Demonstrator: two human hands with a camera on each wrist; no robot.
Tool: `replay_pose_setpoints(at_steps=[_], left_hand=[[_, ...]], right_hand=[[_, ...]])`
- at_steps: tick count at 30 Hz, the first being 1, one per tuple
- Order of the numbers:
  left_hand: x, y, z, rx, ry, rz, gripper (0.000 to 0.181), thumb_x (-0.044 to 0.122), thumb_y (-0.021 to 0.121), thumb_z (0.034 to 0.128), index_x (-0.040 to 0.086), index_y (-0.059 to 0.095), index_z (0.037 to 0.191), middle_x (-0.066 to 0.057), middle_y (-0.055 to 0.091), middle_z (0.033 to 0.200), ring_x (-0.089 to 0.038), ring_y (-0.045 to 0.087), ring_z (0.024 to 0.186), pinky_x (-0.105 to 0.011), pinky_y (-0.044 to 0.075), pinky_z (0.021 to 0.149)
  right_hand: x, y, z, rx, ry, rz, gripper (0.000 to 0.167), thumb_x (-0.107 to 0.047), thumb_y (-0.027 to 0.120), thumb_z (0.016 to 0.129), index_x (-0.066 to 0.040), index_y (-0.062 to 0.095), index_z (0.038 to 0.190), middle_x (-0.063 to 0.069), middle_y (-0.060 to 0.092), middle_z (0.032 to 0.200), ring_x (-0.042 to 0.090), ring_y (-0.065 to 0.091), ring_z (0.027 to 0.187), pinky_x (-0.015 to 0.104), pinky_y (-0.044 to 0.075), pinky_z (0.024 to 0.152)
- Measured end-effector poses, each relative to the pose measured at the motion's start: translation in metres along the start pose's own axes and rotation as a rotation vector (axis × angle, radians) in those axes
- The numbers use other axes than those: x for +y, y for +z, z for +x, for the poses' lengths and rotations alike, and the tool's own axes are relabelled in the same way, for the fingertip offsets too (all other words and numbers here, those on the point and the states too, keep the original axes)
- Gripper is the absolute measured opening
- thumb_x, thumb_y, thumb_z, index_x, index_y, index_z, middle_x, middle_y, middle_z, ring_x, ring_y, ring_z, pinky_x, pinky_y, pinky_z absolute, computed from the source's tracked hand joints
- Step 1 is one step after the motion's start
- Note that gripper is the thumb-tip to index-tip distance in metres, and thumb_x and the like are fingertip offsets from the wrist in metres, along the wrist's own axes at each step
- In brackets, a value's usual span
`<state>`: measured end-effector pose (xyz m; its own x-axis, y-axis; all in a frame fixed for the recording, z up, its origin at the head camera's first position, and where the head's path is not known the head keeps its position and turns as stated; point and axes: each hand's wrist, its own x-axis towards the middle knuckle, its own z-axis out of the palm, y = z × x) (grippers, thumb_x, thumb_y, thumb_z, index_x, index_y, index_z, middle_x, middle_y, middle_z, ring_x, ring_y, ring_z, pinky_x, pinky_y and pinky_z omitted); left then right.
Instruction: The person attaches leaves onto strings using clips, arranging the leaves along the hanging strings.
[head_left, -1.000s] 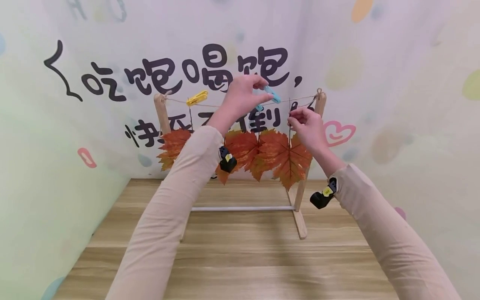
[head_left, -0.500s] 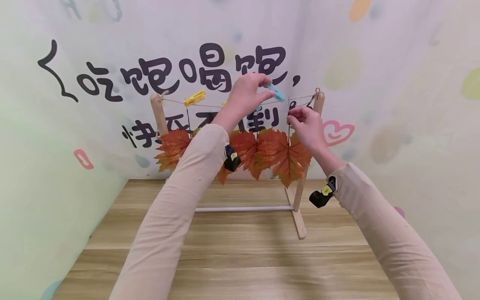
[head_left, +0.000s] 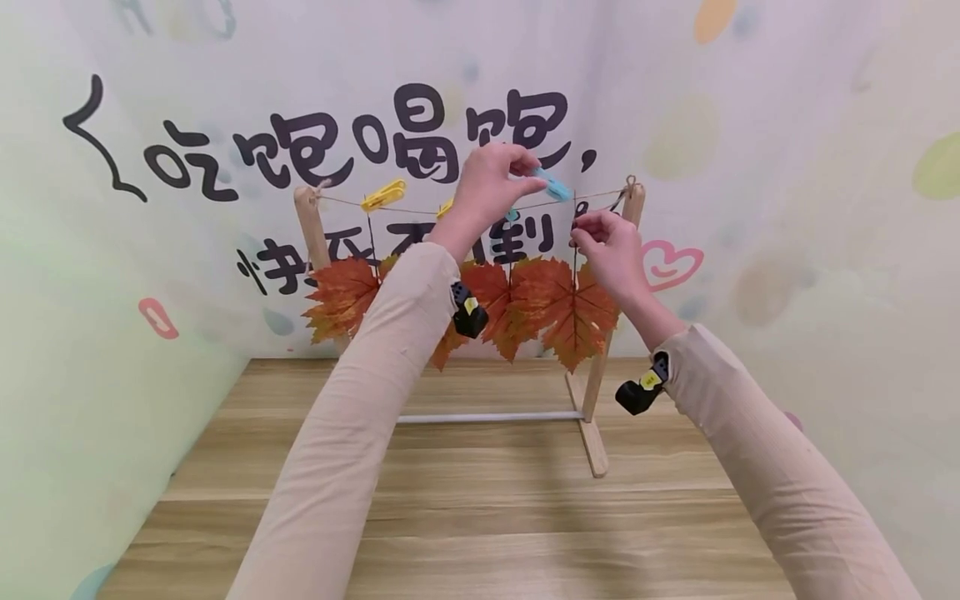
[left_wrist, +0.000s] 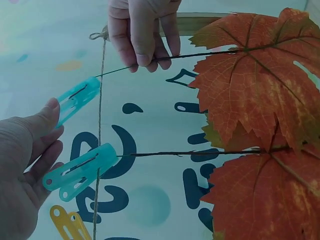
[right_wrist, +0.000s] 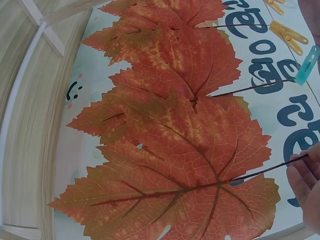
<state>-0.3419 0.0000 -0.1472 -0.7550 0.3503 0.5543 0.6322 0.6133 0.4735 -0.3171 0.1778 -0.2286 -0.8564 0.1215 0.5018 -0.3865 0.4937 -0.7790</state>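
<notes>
In the head view my left hand (head_left: 491,187) pinches a light blue clothespin (head_left: 555,187) between thumb and fingers. Its nose meets the twine line (left_wrist: 100,112) beside the tip of a leaf stem in the left wrist view; whether it clamps them I cannot tell. My right hand (head_left: 611,250) pinches that dark stem (right_wrist: 267,170) just below the line. From the stem hangs an orange-red maple-like leaf (head_left: 573,312). A second blue clothespin (left_wrist: 82,170) holds the neighbouring leaf's stem on the line, close to my left fingers.
Yellow clothespins (head_left: 384,195) hold more leaves (head_left: 341,296) farther left, partly behind my left arm. The line runs between wooden posts (head_left: 632,208), joined low down by a white bar (head_left: 487,417). The rack stands on a wood-grain table (head_left: 480,517) before a printed wall.
My left hand has brought the blue clothespin slightly right, closer to the stem tip at the line. The right hand keeps its pinch on the stem. The head view has shifted slightly.
</notes>
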Motion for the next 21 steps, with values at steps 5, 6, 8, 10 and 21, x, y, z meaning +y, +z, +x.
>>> replay_pose_setpoints(at_steps=[5,6,8,10,21], left_hand=[[-0.0001,-0.0013,0.003,-0.013,-0.025,0.007,0.026,0.026,0.065,0.0834,0.008,0.068,0.103,-0.002,0.066,0.095,-0.01,0.057,0.083,-0.016,0.042,0.072],[0.0001,-0.0013,0.0037,-0.013,-0.025,0.009,0.026,0.025,0.065,0.0835,0.008,0.069,0.103,-0.002,0.066,0.095,-0.01,0.057,0.082,-0.016,0.042,0.072],[0.0009,-0.0005,0.0043,-0.014,-0.027,0.014,0.026,0.025,0.065,0.0839,0.008,0.069,0.103,-0.002,0.066,0.095,-0.01,0.056,0.081,-0.017,0.042,0.071],[0.0018,0.0009,0.0047,-0.017,-0.03,0.017,0.025,0.025,0.064,0.0844,0.008,0.069,0.103,-0.002,0.067,0.095,-0.01,0.057,0.081,-0.017,0.043,0.07],[0.0044,0.0072,0.0044,-0.015,-0.036,0.005,0.024,0.025,0.063,0.0856,0.008,0.069,0.102,-0.002,0.067,0.093,-0.011,0.055,0.082,-0.018,0.042,0.071]], right_hand=[[0.0006,-0.0004,-0.0004,-0.005,-0.007,-0.018,0.023,-0.013,0.055,0.09,0.003,0.059,0.106,0.016,0.062,0.094,0.019,0.059,0.082,0.015,0.048,0.07],[0.0007,-0.0004,-0.0004,-0.005,-0.009,-0.021,0.023,-0.013,0.055,0.09,0.003,0.059,0.106,0.016,0.062,0.094,0.019,0.059,0.082,0.015,0.048,0.07],[0.0009,-0.0002,-0.0006,-0.007,-0.011,-0.021,0.022,-0.013,0.055,0.09,0.003,0.059,0.106,0.016,0.062,0.094,0.019,0.059,0.082,0.015,0.048,0.07],[0.0012,0.0,-0.0005,-0.007,-0.008,-0.022,0.022,-0.013,0.055,0.09,0.002,0.059,0.105,0.016,0.062,0.093,0.018,0.059,0.081,0.016,0.048,0.071],[0.0012,-0.0003,0.0008,-0.001,-0.013,-0.007,0.021,-0.012,0.056,0.089,0.003,0.06,0.104,0.017,0.062,0.093,0.017,0.059,0.079,0.014,0.048,0.069]])
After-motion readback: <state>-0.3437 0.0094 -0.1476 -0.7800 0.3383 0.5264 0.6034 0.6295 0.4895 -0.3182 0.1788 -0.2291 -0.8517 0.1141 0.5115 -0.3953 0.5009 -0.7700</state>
